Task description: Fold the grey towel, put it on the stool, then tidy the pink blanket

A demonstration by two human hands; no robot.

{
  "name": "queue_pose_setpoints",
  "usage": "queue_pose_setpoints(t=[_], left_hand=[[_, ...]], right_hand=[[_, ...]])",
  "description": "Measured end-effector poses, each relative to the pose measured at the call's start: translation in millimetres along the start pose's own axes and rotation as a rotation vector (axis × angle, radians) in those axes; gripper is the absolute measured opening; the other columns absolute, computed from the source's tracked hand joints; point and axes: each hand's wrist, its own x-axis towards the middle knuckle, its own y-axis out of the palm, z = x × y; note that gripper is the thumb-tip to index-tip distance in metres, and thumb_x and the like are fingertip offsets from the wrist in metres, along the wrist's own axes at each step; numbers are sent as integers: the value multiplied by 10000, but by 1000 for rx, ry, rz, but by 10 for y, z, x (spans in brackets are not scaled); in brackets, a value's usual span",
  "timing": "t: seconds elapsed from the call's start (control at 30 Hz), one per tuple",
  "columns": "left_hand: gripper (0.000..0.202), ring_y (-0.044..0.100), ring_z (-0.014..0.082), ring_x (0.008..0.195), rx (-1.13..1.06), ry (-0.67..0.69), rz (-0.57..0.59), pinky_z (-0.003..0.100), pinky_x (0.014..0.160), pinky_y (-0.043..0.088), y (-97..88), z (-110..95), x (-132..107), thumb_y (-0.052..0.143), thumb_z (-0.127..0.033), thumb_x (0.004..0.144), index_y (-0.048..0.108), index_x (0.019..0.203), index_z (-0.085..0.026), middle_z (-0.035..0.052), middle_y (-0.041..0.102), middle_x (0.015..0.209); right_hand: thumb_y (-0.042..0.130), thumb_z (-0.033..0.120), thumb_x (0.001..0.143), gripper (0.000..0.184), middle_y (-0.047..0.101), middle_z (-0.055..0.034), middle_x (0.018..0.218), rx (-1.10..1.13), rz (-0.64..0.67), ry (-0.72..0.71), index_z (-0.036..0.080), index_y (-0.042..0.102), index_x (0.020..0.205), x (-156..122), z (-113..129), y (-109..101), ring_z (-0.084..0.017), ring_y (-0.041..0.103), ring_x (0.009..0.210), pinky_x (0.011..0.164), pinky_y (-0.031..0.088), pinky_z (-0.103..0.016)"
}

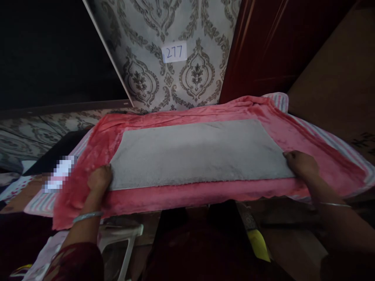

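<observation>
The left hand point(100, 180) and right hand point(301, 166) each pinch one end of the gray cloth point(190, 152), the grip pressed onto its side edge. It lies spread over the pink blanket point(175, 199); holding opposite ends apart presumably keeps it smooth.

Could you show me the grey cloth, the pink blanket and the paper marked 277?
Grey cloth point(190, 153), head view: middle of its upper face.
Pink blanket point(187, 197), head view: bare near-edge strip.
Paper point(175, 52), head view: middle, on its number.
</observation>
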Motion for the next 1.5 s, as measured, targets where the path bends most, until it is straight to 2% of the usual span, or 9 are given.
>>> queue_pose_setpoints(t=[0.13, 0.27, 0.33, 0.47, 0.63, 0.77, 1.13, 1.37, 1.5], left_hand=[[438, 671, 365, 911, 141, -63, 43, 407, 702, 491, -52, -27, -46, 346, -416, 938, 658, 920, -109, 219, 687, 929], [420, 623, 384, 1068, 118, 256, -240, 472, 861, 505, 16, -321, -27, 397, -385, 901, 654, 1072, -101, 235, 676, 1080], [427, 602, 354, 1140, 62, 497, -262, 459, 980, 478, 117, -640, 19, 400, -349, 893, 652, 1142, -110, 214, 669, 1168], [429, 579, 277, 1238, -52, 805, -108, 385, 1093, 430, 347, -1489, 163, 411, -269, 903, 632, 1247, -140, 162, 647, 1300], [365, 575, 266, 1250, -32, 896, -11, 368, 1081, 429, 513, -2401, 363, 487, -235, 937, 639, 1250, -125, 170, 639, 1317], [300, 596, 275, 1193, 20, 905, 39, 385, 1037, 430, 644, -2791, 507, 496, -256, 972, 670, 1167, -109, 179, 675, 1218], [330, 638, 258, 1042, 57, 908, 52, 335, 895, 455, 899, -3002, 823, 424, -315, 1020, 695, 1028, -127, 154, 691, 1082], [314, 649, 247, 1026, 24, 925, 164, 312, 854, 448, 1051, -3039, 978, 421, -321, 1021, 683, 1022, -149, 131, 706, 1094], [313, 643, 252, 1047, -1, 936, 140, 318, 885, 453, 1104, -3010, 952, 420, -303, 1014, 680, 1069, -138, 145, 698, 1124]], right_hand=[[452, 349, 978, 399, 686, -273, 1070, -40, -84, -70, 72, 710, 1105, -16, 51, -31, -329, 647, 905, 690, 426, -378], [463, 299, 937, 370, 674, -262, 1143, 50, -340, -439, 79, 710, 1102, 51, 432, 37, -353, 615, 1070, 931, 462, -440], [495, 283, 903, 323, 694, -202, 1129, 171, -333, -598, 129, 722, 1073, 99, 812, 107, -330, 624, 1087, 987, 468, -456], [520, 286, 915, 316, 694, -146, 1194, 316, -254, -839, 167, 728, 1121, 232, 1717, 253, -304, 626, 1133, 1036, 475, -462], [526, 235, 931, 375, 656, -137, 1310, 289, -120, -947, 156, 685, 1261, 499, 2584, 363, -279, 604, 1218, 1082, 448, -429], [548, 226, 942, 392, 629, -136, 1353, 215, -56, -962, 147, 655, 1312, 675, 2985, 443, -267, 575, 1269, 1094, 420, -404], [536, 249, 981, 243, 727, -91, 1068, 124, -13, -946, 182, 759, 1049, 889, 3240, 614, -211, 622, 1017, 888, 436, -286], [559, 208, 958, 193, 709, -95, 1068, 177, 36, -903, 164, 733, 1028, 1053, 3281, 758, -222, 609, 1005, 837, 425, -295], [535, 219, 957, 209, 697, -109, 1057, 214, -4, -927, 154, 719, 1032, 1049, 3222, 837, -238, 595, 999, 853, 425, -319]])
